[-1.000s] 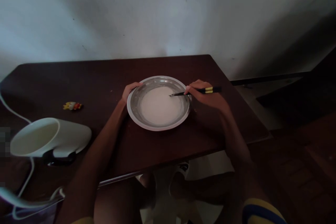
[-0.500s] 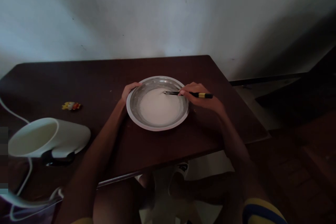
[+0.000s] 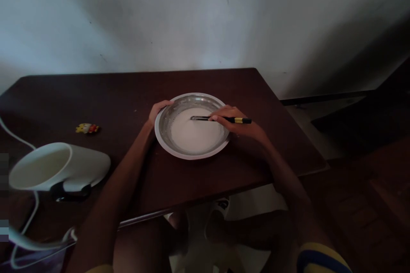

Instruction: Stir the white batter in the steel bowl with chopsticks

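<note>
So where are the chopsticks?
In the head view, the right hand holds the chopsticks over the bowl, from its right, tips at the white mixture.

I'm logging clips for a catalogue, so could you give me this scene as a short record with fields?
Left hand: holds the far-left rim of the metal bowl
Right hand: holds black-and-gold chopsticks over the bowl's right side
Bowl contents: white mixture, chopstick tips at its surface; what it is, cannot tell
Surface: dark table
Left side: white jug with black handle; toy figure beyond it
Background: pale wall
</note>
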The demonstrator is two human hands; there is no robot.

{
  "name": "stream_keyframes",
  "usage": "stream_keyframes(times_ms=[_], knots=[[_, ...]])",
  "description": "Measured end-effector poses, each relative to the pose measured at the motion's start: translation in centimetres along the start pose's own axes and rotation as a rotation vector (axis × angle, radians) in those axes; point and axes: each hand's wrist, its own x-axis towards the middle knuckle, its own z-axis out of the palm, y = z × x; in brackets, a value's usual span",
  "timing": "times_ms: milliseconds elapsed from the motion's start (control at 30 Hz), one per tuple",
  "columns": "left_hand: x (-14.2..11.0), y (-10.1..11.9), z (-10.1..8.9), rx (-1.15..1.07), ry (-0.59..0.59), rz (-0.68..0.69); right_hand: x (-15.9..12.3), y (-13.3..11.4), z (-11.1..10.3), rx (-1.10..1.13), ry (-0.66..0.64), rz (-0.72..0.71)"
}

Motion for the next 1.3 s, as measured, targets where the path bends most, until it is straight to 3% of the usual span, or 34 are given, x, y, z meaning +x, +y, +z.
stream_keyframes(times_ms=[133, 267, 400, 500, 633, 733, 833, 900, 967, 1067, 1133, 1200, 1300], knots=[[-0.9, 0.2, 0.9, -0.005, 0.047, -0.010, -0.8, 0.5, -2.7, -0.097, 0.167, 0.111], [-0.5, 0.1, 0.5, 0.020, 0.057, 0.010, -1.3, -0.1, -4.7, 0.044, 0.141, 0.135], [0.7, -0.1, -0.4, 0.065, 0.058, 0.058, -0.8, -0.9, -3.1, 0.160, -0.074, 0.072], [1.3, -0.2, -0.9, 0.087, 0.016, 0.055, -0.2, -1.0, -0.5, 0.143, -0.137, -0.027], [1.1, -0.1, -0.8, 0.075, 0.010, 0.043, 0.0, -0.2, 0.7, -0.021, 0.016, -0.026], [0.6, 0.1, -0.3, 0.059, 0.044, 0.029, -0.3, 0.3, -0.7, -0.121, 0.163, 0.073], [0.2, 0.1, 0.0, 0.055, 0.061, 0.010, -0.6, 0.3, -2.6, -0.052, 0.245, 0.137], [0.1, 0.2, 0.1, 0.054, 0.068, -0.002, -0.8, 0.1, -3.4, 0.044, 0.238, 0.173], [0.1, 0.1, 0.1, 0.043, 0.068, -0.001, -0.8, -0.2, -3.5, 0.134, 0.152, 0.189], [0.2, 0.1, 0.0, 0.040, 0.055, 0.017, -0.6, -0.8, -2.3, 0.204, -0.044, 0.149], [0.4, 0.1, -0.2, 0.054, 0.043, 0.028, -0.2, -1.0, -1.0, 0.188, -0.107, 0.095], [0.7, 0.0, -0.4, 0.077, 0.022, 0.029, 0.1, -1.1, 0.3, 0.106, -0.076, 0.066], [1.0, 0.0, -0.7, 0.102, -0.078, 0.096, 0.1, -0.8, 0.8, -0.065, 0.093, 0.121]])
